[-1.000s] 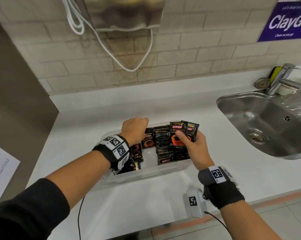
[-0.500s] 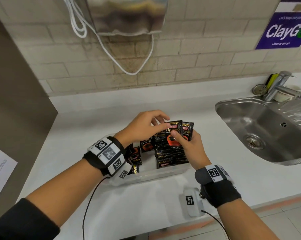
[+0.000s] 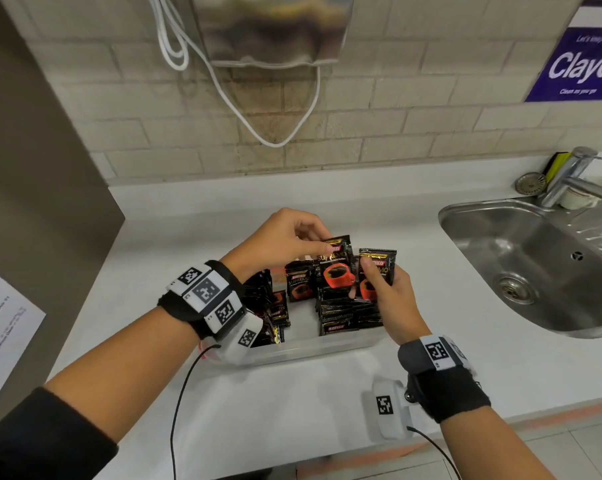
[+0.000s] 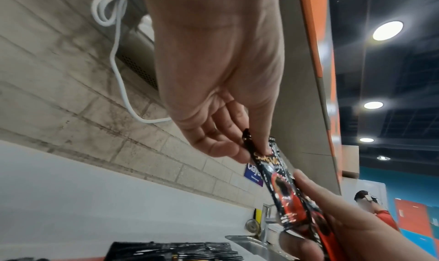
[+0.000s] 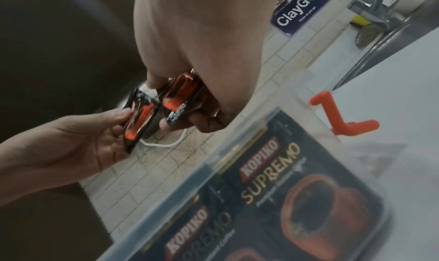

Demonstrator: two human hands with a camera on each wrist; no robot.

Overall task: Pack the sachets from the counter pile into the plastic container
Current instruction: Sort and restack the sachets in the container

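A clear plastic container sits on the white counter, with rows of black coffee sachets standing in it. Above it my left hand pinches the top edge of one sachet printed with a red cup. My right hand grips a second sachet just to its right. In the left wrist view my left hand pinches the sachet. In the right wrist view my right hand holds its sachet, apart from the left hand's sachet, over the container.
A steel sink with a tap lies to the right. A white cable hangs from a metal unit on the tiled wall. A brown panel and a paper sheet stand at the left. The container carries a red clip.
My left hand left the container's far rim, moved right and took one sachet by its top from the right hand's bunch. Both hands rose slightly.
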